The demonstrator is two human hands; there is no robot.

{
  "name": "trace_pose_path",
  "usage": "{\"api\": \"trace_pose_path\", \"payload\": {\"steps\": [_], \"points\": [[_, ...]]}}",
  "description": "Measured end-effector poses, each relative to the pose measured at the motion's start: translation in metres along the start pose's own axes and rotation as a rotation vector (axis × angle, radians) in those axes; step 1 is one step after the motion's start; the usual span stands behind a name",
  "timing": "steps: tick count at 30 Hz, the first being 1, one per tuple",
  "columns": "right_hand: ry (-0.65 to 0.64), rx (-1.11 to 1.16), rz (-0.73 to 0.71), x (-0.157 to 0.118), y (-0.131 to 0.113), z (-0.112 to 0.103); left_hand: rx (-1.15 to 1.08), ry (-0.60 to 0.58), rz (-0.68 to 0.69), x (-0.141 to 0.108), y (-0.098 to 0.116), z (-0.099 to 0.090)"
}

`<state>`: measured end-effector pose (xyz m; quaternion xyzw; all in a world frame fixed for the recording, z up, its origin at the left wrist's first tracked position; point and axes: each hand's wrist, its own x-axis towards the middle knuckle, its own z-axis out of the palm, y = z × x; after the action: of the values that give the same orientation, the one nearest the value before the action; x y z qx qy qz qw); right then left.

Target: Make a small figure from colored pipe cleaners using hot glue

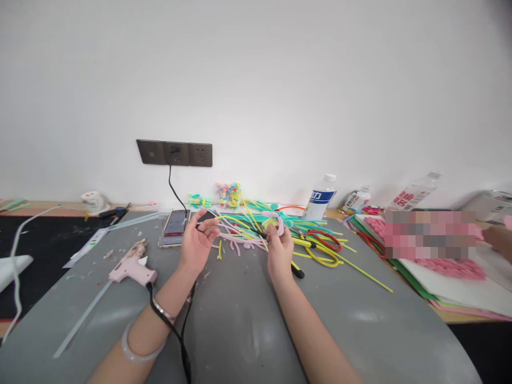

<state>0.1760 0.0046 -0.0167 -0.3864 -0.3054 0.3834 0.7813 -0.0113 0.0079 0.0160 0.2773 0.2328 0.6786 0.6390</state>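
Observation:
My right hand pinches a small lilac and yellow pipe-cleaner piece, with a lilac loop showing above the fingertips. To its left, my left hand is raised, palm turned inward, fingers bent and apart. A yellow pipe cleaner runs close by its fingertips; I see no grip on it. Behind both hands lies a loose pile of green, yellow and lilac pipe cleaners. Red-handled scissors and a yellow-handled pair rest beside the pile, to the right of my right hand.
A pink glue gun lies left on the grey table, its black cord crossing my left forearm. A phone charges from the wall socket. Pipe-cleaner figures and a bottle stand behind. Another person's hand is far right.

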Motion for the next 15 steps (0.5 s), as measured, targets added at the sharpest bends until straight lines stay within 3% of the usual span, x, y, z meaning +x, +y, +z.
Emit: {"api": "trace_pose_path", "payload": {"steps": [4,8,11,15], "points": [[-0.116,0.024,0.115,-0.003,0.003,0.004,0.064,-0.015,0.018,0.000,0.000,0.003],[-0.234,0.024,0.205,-0.006,0.004,0.007,0.357,-0.090,0.019,0.000,-0.012,0.001],[-0.310,-0.002,0.224,-0.008,0.005,0.008,0.548,-0.222,-0.052,-0.002,-0.022,-0.003],[-0.416,-0.050,0.210,-0.012,0.008,0.008,0.618,-0.372,-0.090,-0.004,-0.029,-0.004]]}}
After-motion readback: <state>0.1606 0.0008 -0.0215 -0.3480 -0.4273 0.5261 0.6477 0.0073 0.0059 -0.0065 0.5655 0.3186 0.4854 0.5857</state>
